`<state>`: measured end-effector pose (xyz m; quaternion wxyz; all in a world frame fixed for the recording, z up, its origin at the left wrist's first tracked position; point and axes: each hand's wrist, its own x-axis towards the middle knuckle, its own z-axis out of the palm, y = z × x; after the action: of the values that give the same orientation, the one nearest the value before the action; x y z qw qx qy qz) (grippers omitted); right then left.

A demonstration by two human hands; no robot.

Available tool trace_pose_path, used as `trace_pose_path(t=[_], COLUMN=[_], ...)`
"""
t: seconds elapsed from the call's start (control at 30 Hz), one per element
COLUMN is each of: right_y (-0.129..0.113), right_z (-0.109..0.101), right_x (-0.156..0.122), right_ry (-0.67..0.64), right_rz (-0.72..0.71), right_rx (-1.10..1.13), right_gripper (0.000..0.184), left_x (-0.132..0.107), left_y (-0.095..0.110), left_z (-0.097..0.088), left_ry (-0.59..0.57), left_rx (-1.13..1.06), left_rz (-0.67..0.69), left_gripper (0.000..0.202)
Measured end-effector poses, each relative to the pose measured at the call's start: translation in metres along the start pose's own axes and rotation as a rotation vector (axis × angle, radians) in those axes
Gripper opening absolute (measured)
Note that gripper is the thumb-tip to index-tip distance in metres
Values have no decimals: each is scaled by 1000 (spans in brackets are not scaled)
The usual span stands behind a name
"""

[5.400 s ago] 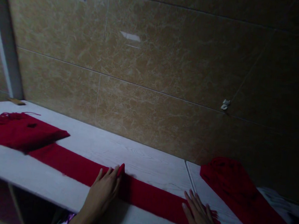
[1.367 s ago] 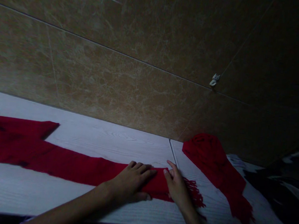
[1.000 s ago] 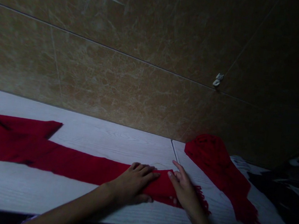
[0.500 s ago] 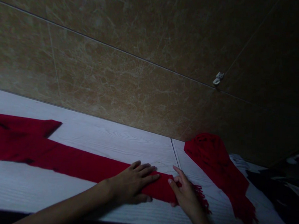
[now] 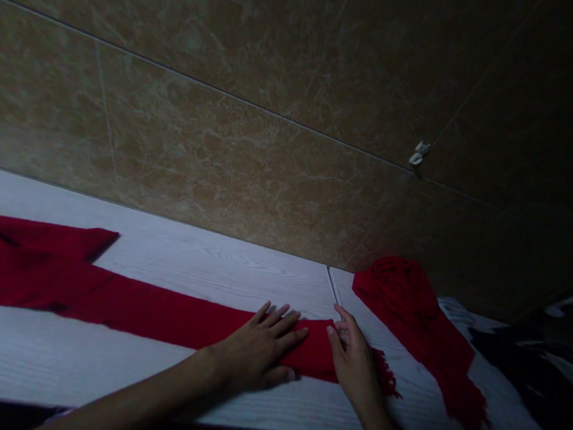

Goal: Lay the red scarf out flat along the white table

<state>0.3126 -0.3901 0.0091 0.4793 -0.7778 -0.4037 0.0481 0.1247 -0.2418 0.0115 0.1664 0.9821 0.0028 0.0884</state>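
A long red scarf (image 5: 167, 312) lies stretched along the white tabletop, its left part wider and overlapping. My left hand (image 5: 264, 350) rests flat on it with the fingers spread, pressing near the right end. At that folded end, my right hand (image 5: 354, 361) has the scarf's edge between thumb and fingers, the index finger stretched out past the corner. Some of those fingers are hidden under the hand. Red fringe (image 5: 387, 374) sticks out just beyond my right wrist.
Another red scarf (image 5: 408, 313), bunched at its top and fringed below, lies to the right by the brown marbled wall (image 5: 222, 149). Dark cloth (image 5: 528, 377) sits farther right. A seam crosses the white table (image 5: 103, 366). A small white fitting (image 5: 419, 153) is on the wall.
My right hand has shifted slightly up toward the scarf's far corner. The fingers of my left hand are spread a little wider, still on the scarf.
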Motion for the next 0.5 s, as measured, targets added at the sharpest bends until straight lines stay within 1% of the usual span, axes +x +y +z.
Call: trace_pose_path(t=[0.13,0.23,0.33,0.43,0.5], right_y=[6,14,19,11,0], right_z=[4,3,-1,-4,0], right_x=[2,1,0,3,6], right_ry=[-6,-31,-29,-5,-27], right_rz=[-15,-40,-82,-150,-211], right_rx=[-5,-34,-114,-226,-283], right_gripper=[56,55,53,47,46], left_x=[1,0,-1,1,3], left_y=[2,1,0,2,4], left_z=[-5,-2,0,-7,-15], left_ry=[-35,-71,-58,-72,-66], left_rx=[-7,5,10,-15,-26], left_rz=[-23,-28,-10,-15,-41], left_gripper=[76,76,76,78,76])
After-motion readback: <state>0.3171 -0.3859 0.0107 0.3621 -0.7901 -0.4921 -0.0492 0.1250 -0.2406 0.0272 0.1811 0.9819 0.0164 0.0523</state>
